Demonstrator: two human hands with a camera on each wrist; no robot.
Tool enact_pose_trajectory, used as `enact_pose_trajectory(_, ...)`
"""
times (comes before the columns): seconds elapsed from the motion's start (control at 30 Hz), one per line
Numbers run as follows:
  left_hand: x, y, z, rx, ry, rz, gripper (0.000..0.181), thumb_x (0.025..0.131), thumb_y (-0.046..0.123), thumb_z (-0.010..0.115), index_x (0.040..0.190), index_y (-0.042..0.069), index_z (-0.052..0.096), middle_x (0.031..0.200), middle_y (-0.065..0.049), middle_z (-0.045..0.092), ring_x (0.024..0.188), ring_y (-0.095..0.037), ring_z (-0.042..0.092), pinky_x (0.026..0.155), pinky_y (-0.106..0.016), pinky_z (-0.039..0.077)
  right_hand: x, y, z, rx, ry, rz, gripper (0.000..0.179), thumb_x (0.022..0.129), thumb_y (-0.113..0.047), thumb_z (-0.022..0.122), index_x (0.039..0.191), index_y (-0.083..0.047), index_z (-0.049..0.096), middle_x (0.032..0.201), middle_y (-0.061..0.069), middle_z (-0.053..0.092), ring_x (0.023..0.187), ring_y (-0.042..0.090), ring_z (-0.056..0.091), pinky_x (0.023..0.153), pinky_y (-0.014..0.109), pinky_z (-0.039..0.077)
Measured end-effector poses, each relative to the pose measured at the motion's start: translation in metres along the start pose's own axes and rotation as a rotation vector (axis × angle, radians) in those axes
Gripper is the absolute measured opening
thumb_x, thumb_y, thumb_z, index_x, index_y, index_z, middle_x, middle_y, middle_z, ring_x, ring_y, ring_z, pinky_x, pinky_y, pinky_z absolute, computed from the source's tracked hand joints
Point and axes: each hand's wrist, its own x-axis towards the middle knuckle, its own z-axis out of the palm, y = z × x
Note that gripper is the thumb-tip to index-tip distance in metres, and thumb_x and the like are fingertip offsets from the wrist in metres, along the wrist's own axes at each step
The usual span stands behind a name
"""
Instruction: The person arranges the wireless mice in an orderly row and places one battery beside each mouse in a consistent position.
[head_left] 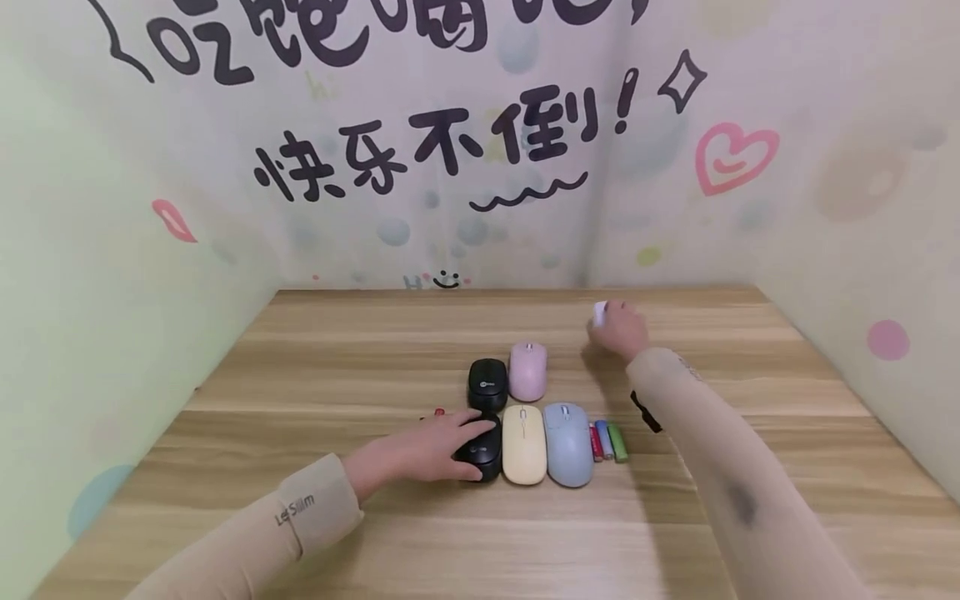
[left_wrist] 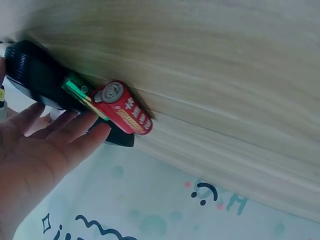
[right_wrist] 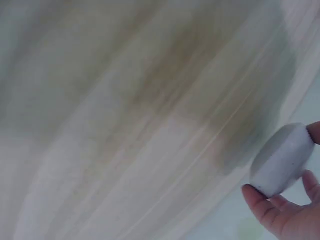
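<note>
My left hand (head_left: 423, 450) reaches across the near black mouse (head_left: 481, 451), thumb on its near side and fingers along the far side. Beyond those fingers, a red battery (left_wrist: 127, 110) and a green battery (left_wrist: 80, 91) lie against the black mouse in the left wrist view; the head view mostly hides them. At the back right, my right hand (head_left: 624, 329) pinches a white mouse (right_wrist: 284, 159) between thumb and fingers, above the table. Beside the black mouse are a cream mouse (head_left: 524, 446) and a light blue mouse (head_left: 568, 446).
Behind this row stand another black mouse (head_left: 487, 383) and a pink mouse (head_left: 528, 372). Red (head_left: 596, 442), blue (head_left: 604, 440) and green (head_left: 617, 442) batteries lie right of the light blue mouse. Printed cloth walls (head_left: 450, 242) border the wooden table (head_left: 360, 333).
</note>
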Motion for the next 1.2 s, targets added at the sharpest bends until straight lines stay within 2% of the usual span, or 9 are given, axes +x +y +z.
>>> enact_pose_trajectory(0.17,0.0,-0.003,-0.001,-0.002,-0.007,-0.004,0.067,0.086,0.047,0.058,0.142,0.017,0.035,0.145,-0.012,0.031,0.129,-0.026,0.037,0.103,-0.042,0.034,0.012,0.01,0.004,0.032,0.026,0.053,0.053,0.086,-0.022,0.051,0.118,0.015,0.033,0.108,0.033,0.04,0.096,0.047,0.043,0.079,0.052,0.042)
enact_pose_trajectory(0.27,0.001,-0.002,-0.001,0.006,-0.014,-0.007,0.067,0.086,0.048,0.057,0.142,0.018,0.035,0.146,-0.011,0.031,0.129,-0.025,0.037,0.102,-0.042,0.034,0.013,0.013,0.005,0.049,0.021,0.076,0.053,0.083,-0.019,0.054,0.119,0.015,0.032,0.11,0.034,0.038,0.097,0.048,0.042,0.08,0.053,0.041)
enact_pose_trajectory(0.57,0.002,0.001,-0.003,0.018,-0.011,-0.014,0.067,0.085,0.047,0.058,0.141,0.017,0.036,0.145,-0.012,0.031,0.128,-0.026,0.039,0.101,-0.043,0.036,0.013,0.015,0.006,0.034,-0.02,0.076,0.052,0.083,-0.018,0.051,0.121,0.013,0.033,0.115,0.035,0.034,0.099,0.049,0.039,0.084,0.055,0.038)
enact_pose_trajectory(0.83,0.0,0.002,-0.004,0.013,-0.016,-0.029,0.066,0.085,0.045,0.06,0.14,0.015,0.037,0.145,-0.012,0.032,0.128,-0.025,0.038,0.101,-0.043,0.035,0.014,0.014,0.003,-0.036,-0.109,0.043,0.052,0.083,-0.022,0.047,0.124,0.009,0.039,0.118,0.037,0.036,0.101,0.051,0.04,0.083,0.057,0.038)
enact_pose_trajectory(0.9,0.0,0.002,-0.005,0.009,-0.021,-0.035,0.066,0.085,0.045,0.06,0.14,0.015,0.037,0.145,-0.012,0.031,0.129,-0.025,0.038,0.102,-0.042,0.035,0.014,0.012,0.0,-0.066,-0.111,0.023,0.053,0.083,-0.022,0.05,0.123,0.01,0.039,0.116,0.036,0.038,0.099,0.05,0.042,0.082,0.056,0.039)
enact_pose_trajectory(0.97,0.0,0.003,-0.005,0.001,-0.025,-0.038,0.066,0.085,0.044,0.06,0.141,0.016,0.037,0.145,-0.012,0.031,0.129,-0.024,0.037,0.102,-0.042,0.035,0.014,0.007,-0.004,-0.115,-0.082,-0.036,0.048,0.083,-0.023,0.053,0.115,0.012,0.046,0.11,0.034,0.045,0.096,0.047,0.046,0.08,0.055,0.041)
enact_pose_trajectory(1.07,0.0,0.003,-0.005,-0.015,-0.026,-0.037,0.066,0.085,0.044,0.06,0.14,0.015,0.037,0.146,-0.011,0.03,0.13,-0.024,0.035,0.103,-0.041,0.034,0.014,-0.013,-0.013,-0.199,-0.044,-0.134,0.047,0.086,-0.027,0.055,0.112,0.011,0.049,0.107,0.031,0.051,0.097,0.043,0.05,0.083,0.053,0.042)
enact_pose_trajectory(1.1,0.001,0.003,-0.006,-0.019,-0.025,-0.035,0.067,0.085,0.044,0.06,0.14,0.015,0.037,0.146,-0.012,0.03,0.13,-0.024,0.035,0.103,-0.041,0.034,0.014,-0.022,-0.015,-0.192,-0.045,-0.16,0.048,0.087,-0.029,0.054,0.115,0.01,0.049,0.111,0.029,0.052,0.101,0.042,0.05,0.085,0.053,0.042)
enact_pose_trajectory(1.2,0.001,0.003,-0.006,-0.018,-0.021,-0.028,0.066,0.085,0.043,0.061,0.14,0.014,0.037,0.145,-0.012,0.031,0.13,-0.024,0.036,0.103,-0.041,0.034,0.004,-0.056,-0.016,-0.154,-0.131,-0.258,0.052,0.092,-0.031,0.05,0.127,0.007,0.043,0.126,0.029,0.046,0.115,0.043,0.044,0.096,0.053,0.036)
